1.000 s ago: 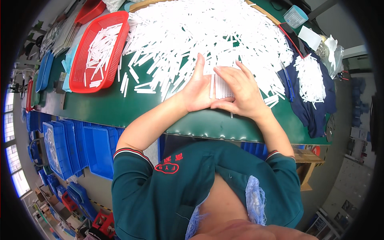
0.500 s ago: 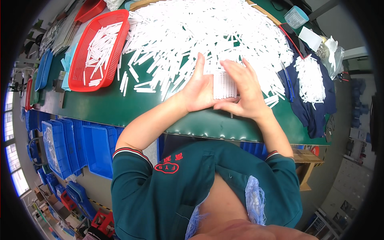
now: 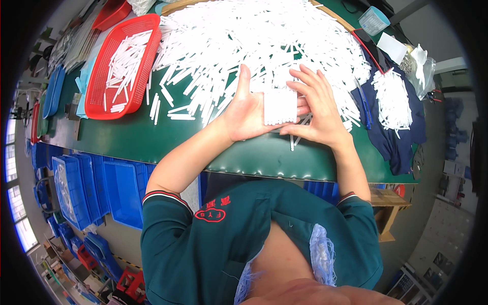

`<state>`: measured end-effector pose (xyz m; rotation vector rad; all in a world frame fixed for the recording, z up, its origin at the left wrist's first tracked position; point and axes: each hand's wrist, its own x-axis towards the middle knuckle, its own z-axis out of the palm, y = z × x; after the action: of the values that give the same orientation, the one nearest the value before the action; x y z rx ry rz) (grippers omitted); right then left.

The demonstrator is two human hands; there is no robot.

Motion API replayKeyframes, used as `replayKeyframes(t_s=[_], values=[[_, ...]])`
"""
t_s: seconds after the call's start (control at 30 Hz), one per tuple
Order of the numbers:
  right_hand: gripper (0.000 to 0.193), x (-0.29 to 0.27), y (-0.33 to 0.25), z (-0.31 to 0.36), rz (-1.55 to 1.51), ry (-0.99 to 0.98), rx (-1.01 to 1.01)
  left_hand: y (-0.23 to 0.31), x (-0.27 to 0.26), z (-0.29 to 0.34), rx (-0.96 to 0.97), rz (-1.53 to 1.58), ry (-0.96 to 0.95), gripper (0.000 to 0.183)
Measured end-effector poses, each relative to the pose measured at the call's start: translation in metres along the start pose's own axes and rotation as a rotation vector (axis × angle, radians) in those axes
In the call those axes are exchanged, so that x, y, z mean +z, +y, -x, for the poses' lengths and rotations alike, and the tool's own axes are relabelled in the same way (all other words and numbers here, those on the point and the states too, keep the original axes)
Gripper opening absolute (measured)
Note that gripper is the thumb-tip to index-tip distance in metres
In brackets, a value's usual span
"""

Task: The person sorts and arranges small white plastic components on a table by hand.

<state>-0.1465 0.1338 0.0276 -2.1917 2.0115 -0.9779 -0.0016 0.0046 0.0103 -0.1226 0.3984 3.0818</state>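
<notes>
My left hand [image 3: 243, 116] lies palm up near the front of the table, its thumb raised. Across its fingers rests a neat side-by-side row of short white sticks [image 3: 280, 108]; the fingertips show past the row's right side. To the right, my right hand [image 3: 320, 109] is open around that side, fingers spread and thumb apart, with nothing seen between them. Whether it touches the row I cannot tell. A few loose white sticks lie on the table below the hands. Beyond them spreads a large heap of the same white sticks [image 3: 229, 35].
A red perforated basket [image 3: 91, 96] at the left holds more sticks. At the right, a dark blue cloth [image 3: 373, 134] bears another pile, with a blue pen [image 3: 365, 109] beside it. Blue crates [image 3: 122, 193] stand below the green table [image 3: 183, 142]. A light-blue tub [image 3: 374, 21] sits far right.
My right hand has drawn a little right and its fingers have opened away from the row. The left hand has shifted slightly left, with the sticks tilted to show more of their length.
</notes>
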Motion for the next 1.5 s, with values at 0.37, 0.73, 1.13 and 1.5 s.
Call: replayKeyframes(t_s=[0.37,0.73,1.13,1.5], values=[[0.08,0.002,-0.003,0.0,-0.01,-0.026,0.02,0.001,-0.002,0.002,-0.023,0.021,0.0,0.117],[0.085,-0.002,0.001,0.001,-0.004,-0.022,0.024,0.001,-0.001,0.001,-0.01,0.032,-0.033,0.118],[0.078,0.004,-0.006,0.0,0.107,-0.02,-0.028,-0.001,-0.02,0.0,-0.031,0.095,-0.106,0.108],[0.075,0.005,-0.013,-0.002,0.094,-0.001,-0.019,-0.003,-0.009,0.0,-0.015,-0.025,0.047,0.108]])
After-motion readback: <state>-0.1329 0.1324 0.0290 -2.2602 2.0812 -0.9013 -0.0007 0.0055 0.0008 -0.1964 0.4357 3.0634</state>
